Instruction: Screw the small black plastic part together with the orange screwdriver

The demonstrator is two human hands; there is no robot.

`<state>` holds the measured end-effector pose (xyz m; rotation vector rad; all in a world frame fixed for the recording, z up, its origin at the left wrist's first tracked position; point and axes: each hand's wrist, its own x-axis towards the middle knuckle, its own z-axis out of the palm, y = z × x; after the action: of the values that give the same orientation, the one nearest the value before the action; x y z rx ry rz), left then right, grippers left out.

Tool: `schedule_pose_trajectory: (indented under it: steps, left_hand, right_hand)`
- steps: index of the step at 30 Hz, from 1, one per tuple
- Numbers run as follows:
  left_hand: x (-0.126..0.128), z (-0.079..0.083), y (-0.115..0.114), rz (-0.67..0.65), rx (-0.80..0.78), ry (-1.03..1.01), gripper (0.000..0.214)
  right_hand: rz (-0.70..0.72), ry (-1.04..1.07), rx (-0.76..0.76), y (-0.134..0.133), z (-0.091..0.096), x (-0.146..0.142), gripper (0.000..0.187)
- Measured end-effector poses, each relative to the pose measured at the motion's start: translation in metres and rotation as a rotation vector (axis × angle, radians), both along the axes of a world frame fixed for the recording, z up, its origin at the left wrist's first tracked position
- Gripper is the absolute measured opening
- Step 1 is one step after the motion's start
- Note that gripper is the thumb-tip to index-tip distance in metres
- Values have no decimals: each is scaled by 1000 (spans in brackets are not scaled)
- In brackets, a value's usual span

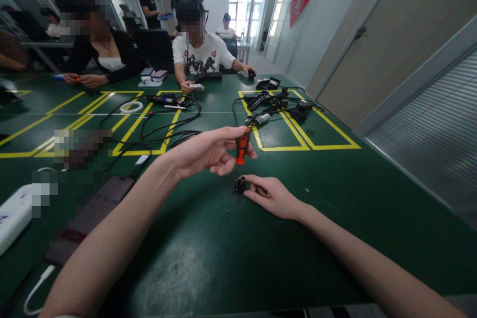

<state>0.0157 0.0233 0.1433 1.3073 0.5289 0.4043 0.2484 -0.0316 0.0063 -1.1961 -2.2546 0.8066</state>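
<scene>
My left hand grips an orange and black screwdriver by its handle, fingers and thumb around it. The screwdriver stands nearly upright, with its thin shaft pointing down. Below it, a small round black part with a short raised stem sits on the green table. My right hand pinches that part from the right side, thumb and forefinger against it. The shaft's tip reaches the black part; whether it sits in a screw is too small to tell.
Left of my forearm lie a dark phone and a white power strip. Black cables tangle beyond my left hand, and more cables and tools lie at the back right. Two people sit across the table.
</scene>
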Motion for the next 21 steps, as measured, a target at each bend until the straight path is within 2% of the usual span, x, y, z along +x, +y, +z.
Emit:
schedule_pose_trajectory:
  steps: [6, 13, 21]
  left_hand:
    - [0, -2, 1, 7, -23, -13, 41]
    - [-1, 0, 3, -1, -137, -37, 47]
    - [-1, -1, 2, -31, -49, -44, 39]
  right_hand:
    - [1, 4, -8, -1, 1, 0, 40]
    - [3, -1, -6, -1, 3, -1, 41]
    - [-1, 5, -9, -1, 1, 0, 42]
